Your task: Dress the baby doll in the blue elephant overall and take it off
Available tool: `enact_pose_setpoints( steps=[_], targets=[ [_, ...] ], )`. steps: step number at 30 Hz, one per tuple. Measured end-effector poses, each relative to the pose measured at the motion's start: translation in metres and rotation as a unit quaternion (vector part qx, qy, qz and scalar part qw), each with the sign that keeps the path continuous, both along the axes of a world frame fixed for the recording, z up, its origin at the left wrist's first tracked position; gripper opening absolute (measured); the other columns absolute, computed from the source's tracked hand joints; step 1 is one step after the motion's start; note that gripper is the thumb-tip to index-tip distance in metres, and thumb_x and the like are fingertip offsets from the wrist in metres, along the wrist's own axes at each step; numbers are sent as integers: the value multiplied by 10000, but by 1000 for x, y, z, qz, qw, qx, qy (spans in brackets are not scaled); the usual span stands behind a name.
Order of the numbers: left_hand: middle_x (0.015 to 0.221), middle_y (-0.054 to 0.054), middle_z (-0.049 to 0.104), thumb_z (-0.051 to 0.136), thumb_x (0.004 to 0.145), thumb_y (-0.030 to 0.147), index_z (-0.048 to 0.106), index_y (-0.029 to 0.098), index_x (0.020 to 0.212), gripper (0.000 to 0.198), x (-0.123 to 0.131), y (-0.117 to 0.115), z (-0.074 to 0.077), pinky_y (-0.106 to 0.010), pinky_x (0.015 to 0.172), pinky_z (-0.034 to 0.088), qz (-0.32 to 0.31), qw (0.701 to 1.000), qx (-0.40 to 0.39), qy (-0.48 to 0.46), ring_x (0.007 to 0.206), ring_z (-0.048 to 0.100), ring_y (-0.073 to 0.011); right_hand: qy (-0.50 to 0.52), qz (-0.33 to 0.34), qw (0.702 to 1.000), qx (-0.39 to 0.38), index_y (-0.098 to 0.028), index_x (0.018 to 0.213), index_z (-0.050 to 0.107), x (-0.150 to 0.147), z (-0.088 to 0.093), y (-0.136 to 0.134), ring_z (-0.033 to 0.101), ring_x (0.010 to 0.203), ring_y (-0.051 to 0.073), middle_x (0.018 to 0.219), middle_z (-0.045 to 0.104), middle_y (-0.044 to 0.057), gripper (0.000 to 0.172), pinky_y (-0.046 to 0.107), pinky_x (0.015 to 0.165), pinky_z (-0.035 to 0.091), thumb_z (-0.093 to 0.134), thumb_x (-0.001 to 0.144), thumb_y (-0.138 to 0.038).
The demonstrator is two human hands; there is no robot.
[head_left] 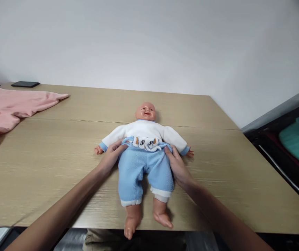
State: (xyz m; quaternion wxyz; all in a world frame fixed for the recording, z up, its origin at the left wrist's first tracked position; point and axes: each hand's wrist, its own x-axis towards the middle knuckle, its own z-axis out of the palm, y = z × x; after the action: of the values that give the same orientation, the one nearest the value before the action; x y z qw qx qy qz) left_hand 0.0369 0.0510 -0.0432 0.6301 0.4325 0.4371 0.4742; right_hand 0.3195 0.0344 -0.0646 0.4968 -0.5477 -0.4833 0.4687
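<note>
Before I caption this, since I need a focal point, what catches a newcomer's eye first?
The doll, lying face up on the table, arms spread, in a white top and blue trousers. Next, the left hand and right hand, holding the trousers at either side of its waist. Then the pink cloth at the table's left.

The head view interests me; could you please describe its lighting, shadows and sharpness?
Head view: wall softly lit; pale sheen on the table near its front edge; faint shadow beside the doll's head; top right corner dark; green cloth looks softer than the blue trousers.
</note>
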Motion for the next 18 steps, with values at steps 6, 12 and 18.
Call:
enact_pose_setpoints(
  steps=[6,12,18],
  targets=[
    [1359,-71,763,840,941,539,763,242,1310,480,-5,4,7,-412,1123,515,-6,995,79,54,1275,680,-318,-26,95,995,34,-253,915,675,2,35,16,633,924,253,928,690,22,408,369,899,555,777,894,-648],
    [1429,-86,636,764,1012,485,668,244,1339,417,-13,12,26,-405,1227,397,17,939,238,246,1407,560,-305,-142,112,969,166,-254,1045,665,-7,59,23,622,1025,258,1046,661,41,241,382,976,512,725,966,-474],
    [993,0,620,604,1081,571,607,231,1150,346,-11,38,32,-332,859,464,-7,954,166,250,937,585,-221,-176,66,975,118,-272,1026,596,-10,48,55,555,805,215,861,586,-12,284,335,756,464,647,1017,-552]
  ],
)
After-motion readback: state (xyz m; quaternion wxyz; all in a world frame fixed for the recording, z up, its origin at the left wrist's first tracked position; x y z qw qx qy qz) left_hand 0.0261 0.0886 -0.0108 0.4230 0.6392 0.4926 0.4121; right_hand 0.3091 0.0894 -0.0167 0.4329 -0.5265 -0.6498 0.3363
